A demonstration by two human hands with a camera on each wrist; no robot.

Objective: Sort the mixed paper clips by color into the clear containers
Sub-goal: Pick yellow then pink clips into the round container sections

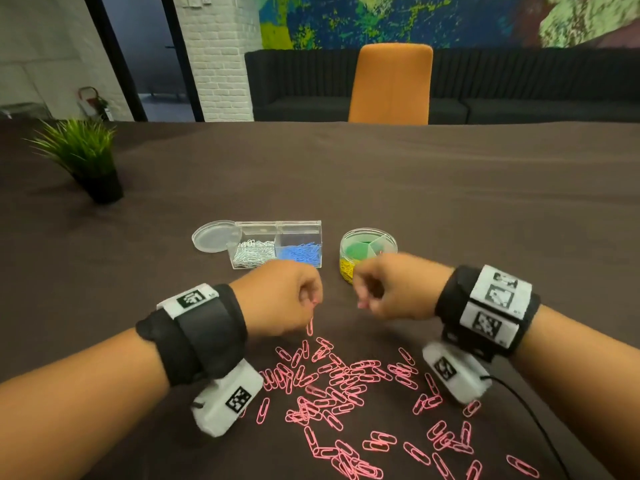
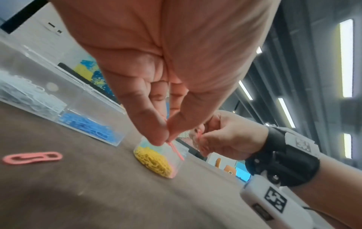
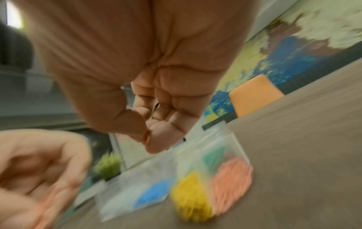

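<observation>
Pink clips (image 1: 332,389) strewn below both hands, left hand (image 1: 282,299) and right hand (image 1: 388,289) each pinching one.

Black wristbands (image 1: 201,332), white tagged cameras (image 1: 227,398)

Head view looks down — wrist views sit low, sharing the round container (image 2: 156,158).

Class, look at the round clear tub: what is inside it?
The round tub is divided into wedges: yellow clips, a green section, and pink clips in the right wrist view. The right hand covers its near side.
</observation>
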